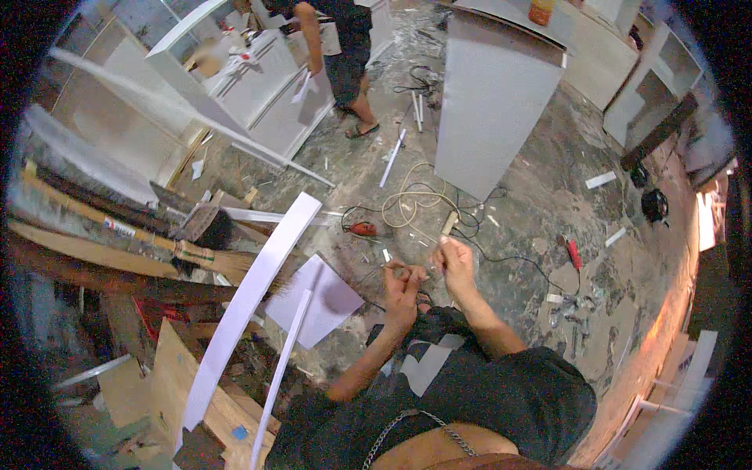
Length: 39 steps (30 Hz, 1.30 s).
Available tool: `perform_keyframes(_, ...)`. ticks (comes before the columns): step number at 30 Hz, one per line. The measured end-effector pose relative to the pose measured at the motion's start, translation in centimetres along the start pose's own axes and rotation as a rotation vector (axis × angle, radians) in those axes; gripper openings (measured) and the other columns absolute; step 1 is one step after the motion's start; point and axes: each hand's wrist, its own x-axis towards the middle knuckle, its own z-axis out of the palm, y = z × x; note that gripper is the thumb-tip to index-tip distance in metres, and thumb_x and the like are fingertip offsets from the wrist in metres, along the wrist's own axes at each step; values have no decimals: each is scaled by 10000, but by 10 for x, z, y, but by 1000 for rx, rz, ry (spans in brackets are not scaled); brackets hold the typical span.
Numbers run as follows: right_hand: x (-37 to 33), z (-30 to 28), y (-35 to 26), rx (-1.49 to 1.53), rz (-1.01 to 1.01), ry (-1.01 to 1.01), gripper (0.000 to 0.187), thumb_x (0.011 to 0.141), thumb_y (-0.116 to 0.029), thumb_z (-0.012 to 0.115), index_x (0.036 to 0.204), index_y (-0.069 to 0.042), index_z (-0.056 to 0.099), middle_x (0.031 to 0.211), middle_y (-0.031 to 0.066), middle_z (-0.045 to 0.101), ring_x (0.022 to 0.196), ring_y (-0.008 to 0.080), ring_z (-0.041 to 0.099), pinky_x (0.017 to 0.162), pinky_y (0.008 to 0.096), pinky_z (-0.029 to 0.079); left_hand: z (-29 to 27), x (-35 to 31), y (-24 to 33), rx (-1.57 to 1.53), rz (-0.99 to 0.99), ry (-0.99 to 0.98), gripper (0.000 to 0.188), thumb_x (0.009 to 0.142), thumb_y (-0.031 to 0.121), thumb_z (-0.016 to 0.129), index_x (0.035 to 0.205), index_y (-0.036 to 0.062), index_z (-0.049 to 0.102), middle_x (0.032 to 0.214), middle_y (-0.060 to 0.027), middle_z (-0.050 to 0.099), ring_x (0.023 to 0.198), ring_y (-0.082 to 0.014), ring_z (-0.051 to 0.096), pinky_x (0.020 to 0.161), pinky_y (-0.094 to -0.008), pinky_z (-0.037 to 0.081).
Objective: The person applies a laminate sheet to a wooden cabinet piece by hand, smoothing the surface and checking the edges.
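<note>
My left hand [403, 291] is held in front of my body with its fingers curled together. Just right of it and slightly higher, my right hand [456, 265] pinches with thumb and forefinger. What either hand holds, if anything, is too small to make out. A small white piece [387, 255] shows just beyond the left fingers; I cannot tell whether it touches them. Behind the right fingertips, a cream power strip [450, 222] rests on the floor with a coiled cable [406, 205].
White strips [266, 290] and a square white panel [319, 309] lie at left beside a broom [211, 254]. A tall white cabinet [497, 102] stands ahead. Red-handled tools [574, 254] lie on the stained floor [533, 211]. Another person [345, 63] stands by a cabinet [266, 94] at far left.
</note>
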Motion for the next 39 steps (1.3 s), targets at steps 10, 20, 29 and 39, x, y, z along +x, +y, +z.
perform_keyframes(10, -40, 66, 22, -199, -96, 144, 311, 962, -236, 539, 725, -34, 545, 660, 11, 508, 599, 105, 469, 657, 262, 423, -95, -42, -4, -315, 193, 73, 324, 935, 42, 526, 1185, 62, 321, 857, -67, 591, 713, -87, 531, 587, -205, 445)
perform_keyframes(20, -131, 173, 0, -757, -626, -208, 573, 839, -274, 664, 1344, -76, 480, 1283, 154, 527, 1208, 303, 481, 1014, 411, 368, -170, -63, -44, -535, -18, 185, 406, 946, 93, 522, 1317, 76, 358, 1234, -104, 456, 1031, -160, 490, 777, -275, 441)
perform_keyframes(29, -68, 42, 88, -1078, -406, -148, 471, 863, -367, 499, 1282, -161, 553, 1341, 105, 522, 1303, 330, 396, 1001, 613, 297, -62, -50, -67, -795, -351, -486, 594, 991, 530, 215, 1467, 177, 253, 1485, -57, 338, 1392, -249, 267, 1153, -497, 90)
perform_keyframes(39, -70, -254, 47, -55, 142, 649, 700, 969, -568, 316, 1353, 0, 454, 1315, 137, 534, 1188, 263, 512, 1025, 390, 344, 239, 14, -28, -89, 174, -815, 716, 976, 579, 175, 1483, 75, 203, 1484, -146, 329, 1413, -248, 220, 1152, -454, 114)
